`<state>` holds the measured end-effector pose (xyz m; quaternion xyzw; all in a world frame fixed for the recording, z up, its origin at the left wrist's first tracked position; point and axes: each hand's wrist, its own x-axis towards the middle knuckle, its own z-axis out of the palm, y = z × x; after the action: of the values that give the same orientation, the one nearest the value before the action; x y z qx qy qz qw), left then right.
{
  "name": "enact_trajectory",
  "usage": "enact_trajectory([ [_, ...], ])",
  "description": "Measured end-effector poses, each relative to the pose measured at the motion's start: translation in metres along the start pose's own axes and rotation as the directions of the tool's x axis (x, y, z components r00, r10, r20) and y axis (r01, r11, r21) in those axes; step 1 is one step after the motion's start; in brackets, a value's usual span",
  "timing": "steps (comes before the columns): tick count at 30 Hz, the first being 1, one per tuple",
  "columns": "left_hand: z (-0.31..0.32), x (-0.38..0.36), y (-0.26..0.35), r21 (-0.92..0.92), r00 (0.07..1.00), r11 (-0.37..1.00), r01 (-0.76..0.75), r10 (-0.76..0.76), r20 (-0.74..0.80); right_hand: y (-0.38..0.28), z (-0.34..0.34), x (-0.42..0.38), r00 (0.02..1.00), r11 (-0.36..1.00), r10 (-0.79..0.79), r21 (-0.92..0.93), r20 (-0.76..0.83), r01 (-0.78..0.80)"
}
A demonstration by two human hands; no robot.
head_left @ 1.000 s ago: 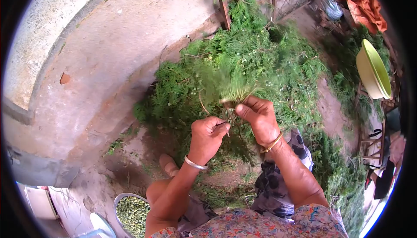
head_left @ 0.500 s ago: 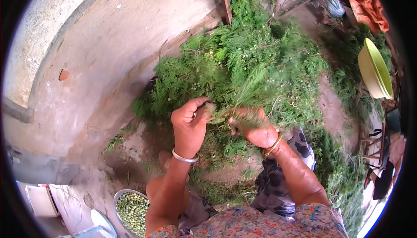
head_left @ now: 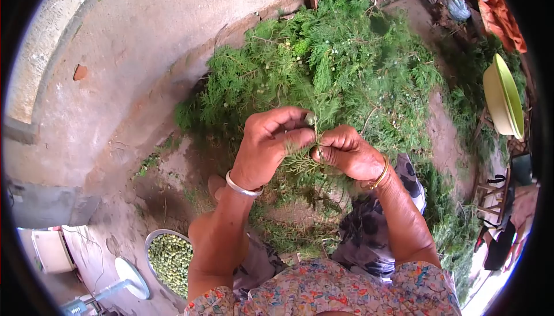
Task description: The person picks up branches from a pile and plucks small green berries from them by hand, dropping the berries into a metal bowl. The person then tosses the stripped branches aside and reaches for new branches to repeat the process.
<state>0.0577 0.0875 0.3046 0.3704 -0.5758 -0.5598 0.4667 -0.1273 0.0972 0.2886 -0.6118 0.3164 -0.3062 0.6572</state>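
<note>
My left hand (head_left: 271, 146) and my right hand (head_left: 346, 154) meet in front of me, both pinching one green feathery sprig (head_left: 303, 163). The left thumb and fingers hold its stem near a small pale green berry (head_left: 310, 120). A silver bangle is on the left wrist, a gold one on the right. Behind the hands lies a big heap of the same green branches (head_left: 340, 68) with small pale berries scattered through it.
A metal bowl of green berries (head_left: 167, 258) stands on the ground at my lower left, next to a white dish (head_left: 131, 277). A curved concrete wall (head_left: 115, 56) is on the left. A green basin (head_left: 505, 96) leans at the right. Orange cloth (head_left: 499, 10) lies top right.
The left hand has come up and right to meet the right hand on the sprig. The sprig now stands upright between both hands; the view has shifted slightly downward.
</note>
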Motion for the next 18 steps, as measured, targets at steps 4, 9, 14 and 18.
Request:
enact_trajectory([
  [4,0.001,0.000,-0.009,0.005,0.997,1.000,-0.002,0.003,-0.073,-0.003,0.004,-0.001,1.000,1.000,-0.010,0.007,-0.015,0.010],
  [9,-0.008,0.008,-0.008,-0.264,0.897,0.964,0.010,-0.125,-0.425,-0.021,0.001,-0.012,0.947,0.944,0.236,0.280,-0.216,-0.172],
  [14,-0.042,0.012,-0.026,-0.689,0.962,0.721,0.075,-0.234,-0.141,-0.010,-0.020,-0.014,0.958,0.807,-0.067,0.550,-0.277,0.216],
  [18,-0.012,0.002,-0.019,-0.657,0.948,0.738,0.157,-0.299,-0.109,-0.014,-0.029,-0.022,0.957,0.786,-0.117,0.563,-0.267,0.254],
])
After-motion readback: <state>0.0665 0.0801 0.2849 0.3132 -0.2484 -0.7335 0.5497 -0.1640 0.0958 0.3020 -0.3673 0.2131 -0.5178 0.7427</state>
